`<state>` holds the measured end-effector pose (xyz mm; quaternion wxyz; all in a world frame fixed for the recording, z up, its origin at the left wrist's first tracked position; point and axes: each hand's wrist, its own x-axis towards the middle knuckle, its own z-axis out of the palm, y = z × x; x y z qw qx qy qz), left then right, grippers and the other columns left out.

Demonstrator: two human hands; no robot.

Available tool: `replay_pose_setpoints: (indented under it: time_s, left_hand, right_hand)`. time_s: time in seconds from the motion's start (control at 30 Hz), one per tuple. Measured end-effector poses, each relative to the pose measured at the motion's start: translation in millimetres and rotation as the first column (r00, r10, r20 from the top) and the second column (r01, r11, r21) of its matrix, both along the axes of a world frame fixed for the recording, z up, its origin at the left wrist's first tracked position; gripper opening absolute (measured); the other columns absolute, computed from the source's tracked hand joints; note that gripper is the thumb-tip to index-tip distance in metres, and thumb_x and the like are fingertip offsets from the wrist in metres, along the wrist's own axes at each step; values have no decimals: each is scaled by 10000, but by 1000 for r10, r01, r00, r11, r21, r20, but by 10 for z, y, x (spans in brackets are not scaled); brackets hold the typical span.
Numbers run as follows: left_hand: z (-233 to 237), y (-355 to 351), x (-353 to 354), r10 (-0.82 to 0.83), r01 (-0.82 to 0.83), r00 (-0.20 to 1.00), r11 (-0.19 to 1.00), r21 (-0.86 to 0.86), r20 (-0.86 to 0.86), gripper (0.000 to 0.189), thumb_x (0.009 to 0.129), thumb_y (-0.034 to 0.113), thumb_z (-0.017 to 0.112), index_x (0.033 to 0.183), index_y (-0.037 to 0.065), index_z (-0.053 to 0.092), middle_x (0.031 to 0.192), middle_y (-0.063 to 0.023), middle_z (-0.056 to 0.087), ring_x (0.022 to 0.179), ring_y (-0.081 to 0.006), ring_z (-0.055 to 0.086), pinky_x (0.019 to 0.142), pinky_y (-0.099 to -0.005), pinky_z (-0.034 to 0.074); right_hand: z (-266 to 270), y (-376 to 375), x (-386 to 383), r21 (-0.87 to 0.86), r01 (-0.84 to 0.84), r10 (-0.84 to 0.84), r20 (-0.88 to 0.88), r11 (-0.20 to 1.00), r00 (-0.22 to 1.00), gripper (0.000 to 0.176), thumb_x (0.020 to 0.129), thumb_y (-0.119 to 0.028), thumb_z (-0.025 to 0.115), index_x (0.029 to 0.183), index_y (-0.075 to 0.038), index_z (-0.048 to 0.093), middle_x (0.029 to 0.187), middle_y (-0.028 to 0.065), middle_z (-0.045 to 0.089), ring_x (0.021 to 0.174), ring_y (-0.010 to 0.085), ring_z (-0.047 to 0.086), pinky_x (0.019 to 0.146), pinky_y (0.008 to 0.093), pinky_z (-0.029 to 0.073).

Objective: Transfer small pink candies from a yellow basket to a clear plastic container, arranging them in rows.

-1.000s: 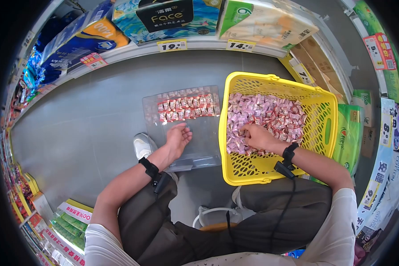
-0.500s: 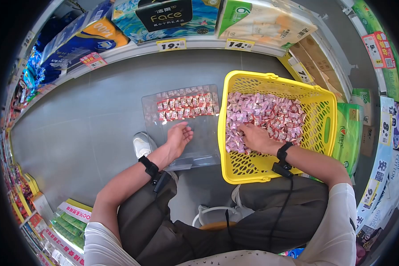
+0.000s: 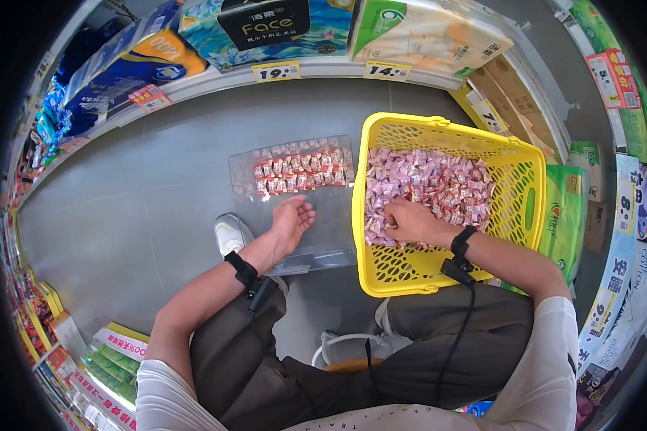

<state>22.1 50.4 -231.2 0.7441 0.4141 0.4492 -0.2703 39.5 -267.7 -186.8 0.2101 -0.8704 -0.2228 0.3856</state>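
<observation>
My right hand (image 3: 413,223) reaches into the yellow basket (image 3: 543,208), its fingers bent and closed on a wrapped candy in the pile. Pink-wrapped candies (image 3: 410,169) fill the basket's left side, and red-and-white ones (image 3: 464,197) lie to the right of them. Over the clear plastic tray (image 3: 323,241) hovers my left hand (image 3: 292,221), palm turned inward and fingers loosely curled but apart, with nothing visible in it. Just beyond its fingertips, red-and-white candies (image 3: 302,172) lie in neat rows at the tray's far end.
Tissue packs (image 3: 266,29) line the shelf ahead, above price tags (image 3: 275,71). Green packs (image 3: 562,223) stand right of the basket. My shoe (image 3: 231,237) is left of the tray, and a white stool-like frame (image 3: 352,345) shows between my legs. Grey floor (image 3: 144,172) extends leftward.
My right hand has shifted slightly within the candy pile, its fingertips drawn a little nearer to me. My left hand and the rows in the tray look almost the same.
</observation>
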Motion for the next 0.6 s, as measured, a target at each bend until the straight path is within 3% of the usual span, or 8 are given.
replay_pose_setpoints:
  time_s: [0.13, 0.2, 0.23, 0.3, 0.33, 0.4, 0.53, 0.6]
  left_hand:
    - [63, -28, 21, -14, 14, 1000, 1000, 6, -7, 194, 1004, 145, 514, 1182, 78, 552, 913, -51, 601, 831, -183, 603, 757, -327, 515]
    - [78, -28, 38, -31, 31, 1000, 1000, 0, -3, 205, 1003, 145, 515, 1191, 73, 549, 911, -53, 598, 833, -184, 601, 758, -328, 514]
    - [89, -24, 38, -30, 30, 1000, 1000, 1, -4, 205, 1003, 145, 515, 1191, 73, 549, 911, -53, 598, 833, -184, 601, 758, -328, 514]
    - [149, -48, 40, -34, 35, 999, 999, -27, 35, 198, 981, 145, 548, 1164, 70, 548, 908, -57, 606, 802, -184, 603, 751, -329, 511]
    - [180, -55, 43, -33, 34, 999, 999, -26, 34, 198, 981, 145, 548, 1164, 70, 548, 908, -57, 606, 802, -184, 603, 751, -329, 511]
    - [268, -75, 61, -36, 42, 996, 996, -78, 79, 183, 976, 148, 572, 1141, 69, 559, 903, -54, 606, 799, -182, 601, 757, -321, 508]
    - [381, -113, 91, -28, 53, 989, 983, -174, 147, 165, 971, 162, 609, 1105, 71, 574, 882, -44, 605, 794, -170, 604, 759, -313, 508]
    - [407, -121, 95, -63, 155, 962, 926, -344, 264, 144, 995, 190, 601, 1086, 80, 622, 966, -65, 638, 866, -166, 620, 783, -295, 506]
  right_hand:
    - [130, 147, 45, 95, -46, 45, 16, 994, 999, 237, 809, -203, 724, 915, -33, 595, 792, 123, 632, 807, 303, 661, 728, 435, 527]
    - [395, 278, 81, 59, 282, -251, -309, 958, 917, 230, 853, -207, 731, 879, -21, 599, 727, 99, 646, 664, 241, 675, 612, 369, 523]
    - [397, 288, 86, 60, 281, -250, -311, 958, 917, 230, 853, -207, 731, 879, -21, 599, 727, 99, 646, 664, 241, 675, 612, 369, 523]
    - [396, 287, 100, 198, 336, -245, -377, 921, 893, 217, 910, -148, 723, 958, -8, 564, 793, 81, 663, 618, 111, 661, 541, 256, 505]
    - [393, 282, 106, 198, 335, -244, -378, 921, 893, 217, 910, -148, 723, 958, -8, 564, 793, 81, 663, 618, 111, 661, 541, 256, 505]
    - [431, 295, 135, 369, 456, -278, -443, 810, 852, 211, 929, -143, 716, 971, -12, 557, 800, 47, 656, 664, 68, 647, 580, 235, 507]
    - [782, 435, 259, 478, 562, -336, -480, 675, 811, 173, 951, -130, 695, 958, -24, 558, 793, 14, 642, 677, 52, 626, 590, 207, 485]
    - [911, 581, 280, 601, 685, -393, -561, 412, 729, 164, 955, -147, 692, 897, -19, 609, 793, 3, 667, 638, 22, 587, 547, 203, 454]
